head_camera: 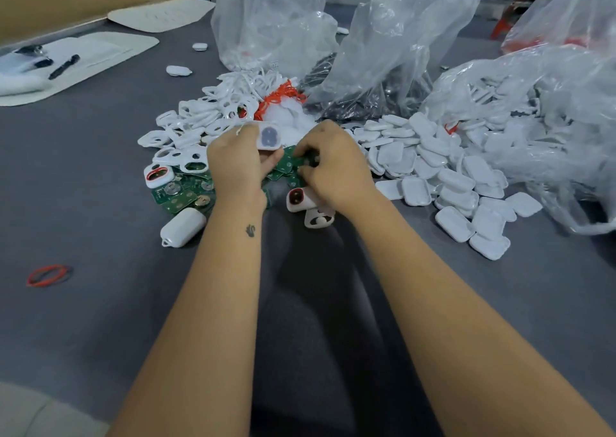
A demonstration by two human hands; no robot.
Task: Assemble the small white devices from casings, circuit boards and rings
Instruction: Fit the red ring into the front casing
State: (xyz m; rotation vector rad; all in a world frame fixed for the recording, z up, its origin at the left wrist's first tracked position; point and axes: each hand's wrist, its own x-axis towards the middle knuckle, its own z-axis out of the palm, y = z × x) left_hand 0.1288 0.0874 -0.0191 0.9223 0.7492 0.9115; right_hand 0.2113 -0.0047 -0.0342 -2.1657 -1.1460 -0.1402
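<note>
White casing half (269, 135), inside up w/ grey pad, sits pinched in left hand (235, 160) grip; just right of it, right hand (333, 163) fingers curl narrow into green circuit boards (181, 195) on the bench (100, 303), apparently picking one. Step looks like board fitting: next needs one board singled out & seated square in the casing.

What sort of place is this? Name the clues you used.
Probably a small factory or workshop assembly bench. Loose piles of white casings and green circuit boards cover a grey table, fed from big clear plastic bags of parts.
</note>
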